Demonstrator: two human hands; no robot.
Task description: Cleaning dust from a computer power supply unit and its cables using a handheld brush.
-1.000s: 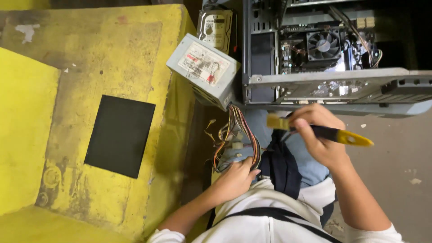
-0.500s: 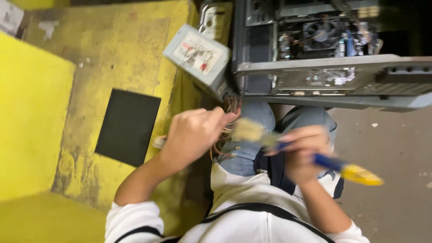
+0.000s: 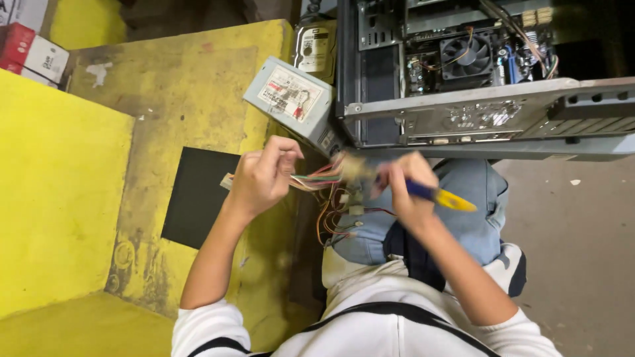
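left hand (image 3: 261,175) pinching wire bundle (image 3: 317,177) | right hand (image 3: 403,188) gripping brush (image 3: 440,196)

Left hand (image 3: 261,177) grips cable bundle (image 3: 317,177); right hand (image 3: 403,192) brushes it

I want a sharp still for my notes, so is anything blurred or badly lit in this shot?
Head view: right hand and its brush are motion-smeared; left hand and wire bundle slightly soft; power supply and yellow bench sharp; computer case interior is dim.
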